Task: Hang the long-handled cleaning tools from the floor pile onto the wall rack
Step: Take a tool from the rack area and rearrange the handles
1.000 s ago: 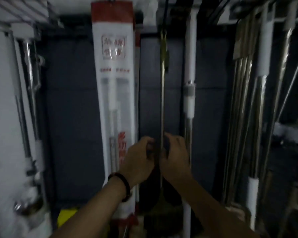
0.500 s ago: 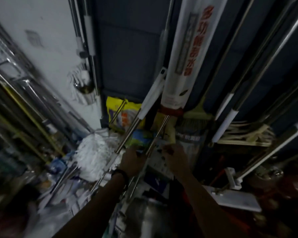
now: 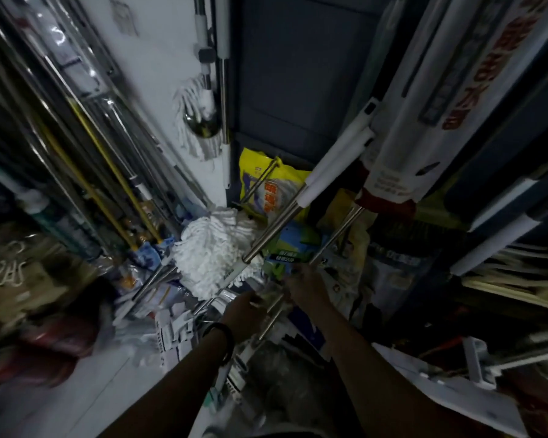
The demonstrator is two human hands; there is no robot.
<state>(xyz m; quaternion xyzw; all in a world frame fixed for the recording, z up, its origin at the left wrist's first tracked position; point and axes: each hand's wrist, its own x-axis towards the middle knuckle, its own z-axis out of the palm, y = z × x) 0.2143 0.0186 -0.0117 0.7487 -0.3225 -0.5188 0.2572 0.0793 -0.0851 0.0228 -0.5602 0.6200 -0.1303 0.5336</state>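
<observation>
Reaching down into the floor pile, the person seems to be at the picking-up step, choosing the next tool rather than hanging one; the left hand (image 3: 246,311), a dark band on its wrist, is curled round something among the packaged handles, though the dim blur hides exactly what, so I cannot tell how firmly it grips; the right hand (image 3: 304,286), just beyond and to the right of it, has its fingers down at the foot of a thin metal rod (image 3: 336,235), and whether they are closed on it I cannot tell either; the next move, I judge, calls for a sure hold on one shaft and a lift clear of its neighbours, which cross and would snag; just past the hands lies a white mop head (image 3: 212,251), shaggy and looped, soft against a smooth steel handle (image 3: 276,229) with a white foam sleeve higher up; behind that a glossy yellow bag (image 3: 260,178) leans in the corner; farthest off, a string mop (image 3: 196,121) hangs by the pale wall, beside the dark panel.
</observation>
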